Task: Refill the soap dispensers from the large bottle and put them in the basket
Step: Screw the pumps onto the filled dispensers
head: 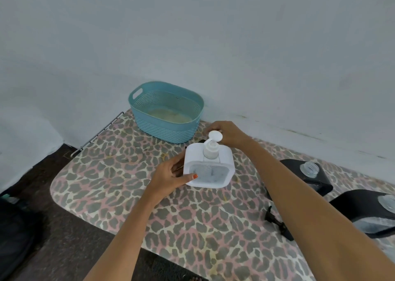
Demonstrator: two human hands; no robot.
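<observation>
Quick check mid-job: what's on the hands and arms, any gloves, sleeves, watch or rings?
No gloves. The left hand and right hand are bare, and both forearms are bare to the frame edge, with no sleeve in view. No watch, bracelet or ring shows. The left thumbnail has orange-red polish.

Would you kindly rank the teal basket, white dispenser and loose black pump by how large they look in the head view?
1. teal basket, largest though farthest away.
2. white dispenser.
3. black pump, smallest though nearest the camera.
</observation>
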